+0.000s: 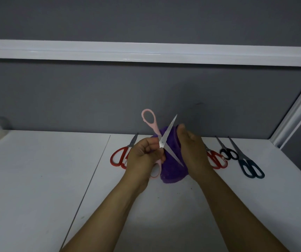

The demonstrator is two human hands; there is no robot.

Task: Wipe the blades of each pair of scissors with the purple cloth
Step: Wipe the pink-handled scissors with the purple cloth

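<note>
1. Nearest me are the left forearm (pixel 109 211) and right forearm (pixel 237 211), rising over the white table (pixel 37 179) and meeting at the purple cloth (pixel 171 171).
2. The left hand (pixel 144 153), just left of the cloth, has its fingers curled round the lower handle of the pink scissors (pixel 161 142). The other handle loop stands free above the cloth's left edge.
3. The right hand (pixel 191 153) grips the bunched cloth from its right side, thumb on top. I cannot see the fingers behind it.
4. The pink scissors are spread wide, with the pivot in front of the cloth's left half. One blade runs up and right past the cloth's top. The other runs down and right across its face.
5. Judgement: the lower blade lies nearest the right hand. Wiping it calls for a stroke along its length, from pivot to tip.
6. Risk: both points face the right hand's side, so a wipe toward the pivot could catch the thumb.
7. Left of the cloth lie red scissors (pixel 120 158). To its right are a second red pair (pixel 217 160), partly hidden, then black scissors (pixel 228 153) and dark blue scissors (pixel 249 166). The table below the cloth is open.
</note>
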